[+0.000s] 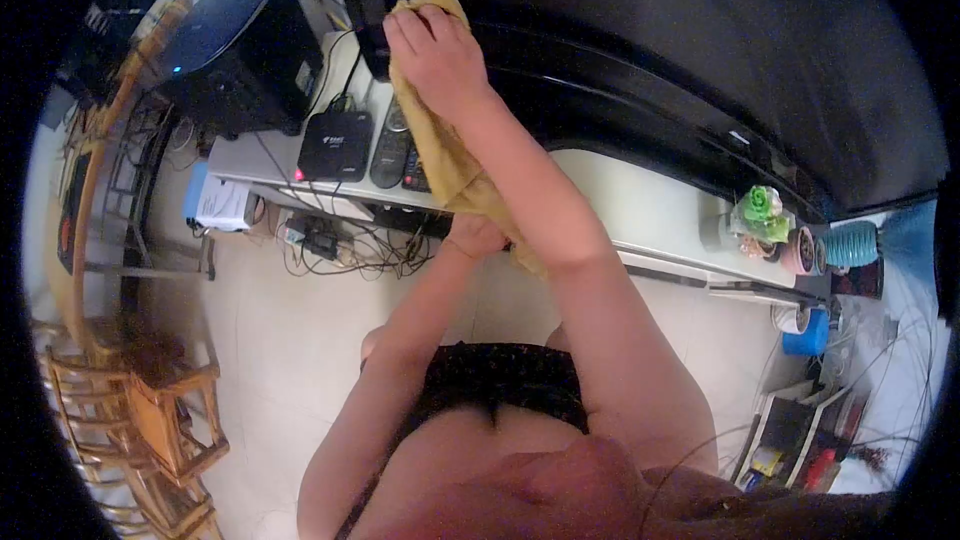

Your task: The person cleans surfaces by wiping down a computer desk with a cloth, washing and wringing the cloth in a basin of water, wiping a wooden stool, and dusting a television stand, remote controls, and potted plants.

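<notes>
A yellow cloth [440, 155] hangs from the television's lower left corner down past the front of the white TV stand. My right hand [437, 55] grips its upper end with bent fingers and presses it against the dark television [640, 30]. Lower down, my left hand [477, 233] is closed at the hanging part of the cloth, by the stand's front edge; its fingers are partly hidden. Just left of the cloth lie a black set-top box [336, 147] and a dark remote control [389, 155]. Another remote is partly covered by the cloth.
The white TV stand [640, 202] carries a black computer tower [245, 60] on the left and potted plants [763, 215] on the right. Tangled cables [335, 250] hang below. Wooden chairs [165, 420] stand at left; a blue container [805, 332] sits at right.
</notes>
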`<state>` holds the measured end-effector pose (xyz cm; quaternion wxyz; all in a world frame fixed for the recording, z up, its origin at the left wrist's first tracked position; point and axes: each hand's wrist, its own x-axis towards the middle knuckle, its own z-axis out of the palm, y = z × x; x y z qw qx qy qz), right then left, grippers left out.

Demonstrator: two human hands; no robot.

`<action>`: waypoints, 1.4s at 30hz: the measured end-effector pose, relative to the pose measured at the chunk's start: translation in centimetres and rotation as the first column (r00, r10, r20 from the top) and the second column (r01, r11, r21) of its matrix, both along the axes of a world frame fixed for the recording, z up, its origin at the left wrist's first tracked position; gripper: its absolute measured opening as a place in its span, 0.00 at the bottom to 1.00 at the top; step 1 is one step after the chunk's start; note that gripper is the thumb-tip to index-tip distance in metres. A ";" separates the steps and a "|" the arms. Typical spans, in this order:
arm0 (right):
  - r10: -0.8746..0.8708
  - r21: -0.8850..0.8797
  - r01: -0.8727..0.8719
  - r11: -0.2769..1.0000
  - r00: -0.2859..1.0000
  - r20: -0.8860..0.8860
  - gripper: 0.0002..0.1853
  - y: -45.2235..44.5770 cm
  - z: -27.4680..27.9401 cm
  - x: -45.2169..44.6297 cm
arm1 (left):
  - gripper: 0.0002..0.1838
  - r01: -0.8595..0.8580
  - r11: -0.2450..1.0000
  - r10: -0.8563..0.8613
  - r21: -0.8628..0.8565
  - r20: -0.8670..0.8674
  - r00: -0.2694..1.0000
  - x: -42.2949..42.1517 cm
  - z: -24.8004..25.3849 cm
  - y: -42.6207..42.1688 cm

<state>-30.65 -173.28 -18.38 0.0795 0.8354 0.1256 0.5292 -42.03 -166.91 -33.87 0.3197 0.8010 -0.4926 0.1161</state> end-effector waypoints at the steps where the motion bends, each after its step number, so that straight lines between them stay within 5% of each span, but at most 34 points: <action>1: -0.014 -0.001 0.014 1.000 1.000 0.002 0.18 -1.3 0.0 -0.6 | 0.26 -0.014 1.000 0.014 -0.017 0.002 1.000 0.0 -0.4 0.0; 4: -0.071 0.010 0.071 0.997 0.997 0.000 0.17 -5.5 -0.1 -4.3 | 0.26 0.024 0.998 -0.018 -0.066 0.096 0.995 0.4 -0.8 0.5; 7: -0.162 0.055 0.166 0.985 0.984 -0.075 0.16 -11.3 -0.4 -9.5 | 0.25 0.025 0.999 -0.025 -0.030 0.014 1.000 0.4 -2.9 0.8; 8: -0.137 0.055 0.133 0.990 0.987 0.079 0.15 -13.5 -0.8 -10.8 | 0.25 0.036 0.999 -0.036 -0.034 0.014 0.999 0.2 -3.5 0.4; 9: -0.131 0.025 0.129 0.991 0.985 0.113 0.15 -15.7 -0.9 -12.3 | 0.24 0.061 0.964 -0.154 -0.257 -0.358 0.921 -0.2 -3.9 0.0; 11: -0.255 0.057 0.250 0.967 0.961 0.107 0.16 -18.0 -0.3 -15.7 | 0.23 0.011 0.891 -0.334 -0.453 -0.639 0.693 -0.2 -3.8 -0.2; 12: -0.302 0.058 0.298 0.953 0.949 0.091 0.16 -19.1 -0.3 -17.1 | 0.22 0.029 0.963 -0.103 -0.268 -0.265 0.959 -0.1 -3.0 0.3; 13: -0.374 0.065 0.369 0.927 0.921 0.110 0.15 -20.3 -0.5 -18.0 | 0.21 -0.052 0.994 0.071 -0.094 0.221 0.973 0.0 -2.4 0.5; 22: -0.675 0.186 0.670 0.719 0.737 -0.044 0.19 -25.0 -0.2 -24.6 | 0.17 -0.045 0.998 0.057 -0.045 0.300 0.952 -0.4 -1.0 0.3; 24: -0.386 0.617 0.191 0.764 0.901 0.199 0.19 -25.4 -1.7 -24.0 | 0.17 -0.049 0.998 0.059 -0.042 0.296 0.953 -0.2 -1.0 0.1; 25: -0.327 0.794 -0.071 0.604 0.886 0.329 0.20 -24.3 -1.5 -23.4 | 0.17 -0.044 0.997 0.063 -0.066 0.319 0.946 0.0 -1.1 0.0; 27: -0.064 0.769 -0.625 0.135 0.769 0.636 0.21 -22.0 -0.1 -23.4 | 0.16 -0.042 0.996 0.067 -0.082 0.333 0.941 -0.1 -1.3 0.1; 29: 0.133 0.591 -0.746 -0.308 0.581 0.803 0.24 -19.6 1.6 -24.2 | 0.15 -0.043 0.997 0.064 -0.063 0.374 0.925 -0.2 -0.8 0.3; 31: 0.389 0.553 -0.647 -0.526 0.396 0.832 0.23 -19.5 1.3 -24.5 | 0.14 -0.041 0.996 0.068 -0.081 0.371 0.926 -0.2 -0.9 0.2; 33: 0.449 0.596 -0.639 -0.487 0.402 0.798 0.16 -18.8 1.1 -24.4 | 0.14 -0.037 0.994 0.073 -0.103 0.370 0.926 -0.2 -1.0 0.0; 35: 0.267 0.408 -0.561 -0.720 0.318 0.910 0.10 -17.8 1.1 -24.3 | 0.13 -0.058 0.993 0.091 -0.098 0.372 0.924 -0.3 -0.9 0.1; 39: 0.385 0.467 -0.530 -0.708 0.264 0.884 0.10 -16.4 1.6 -23.5 | 0.13 -0.052 0.991 0.098 -0.124 0.395 0.914 -0.4 -0.6 0.2; 42: 0.409 0.541 -0.530 -0.653 0.354 0.841 0.08 -16.1 2.0 -22.5 | 0.12 -0.054 0.986 0.112 -0.155 0.397 0.911 -0.3 -0.7 0.0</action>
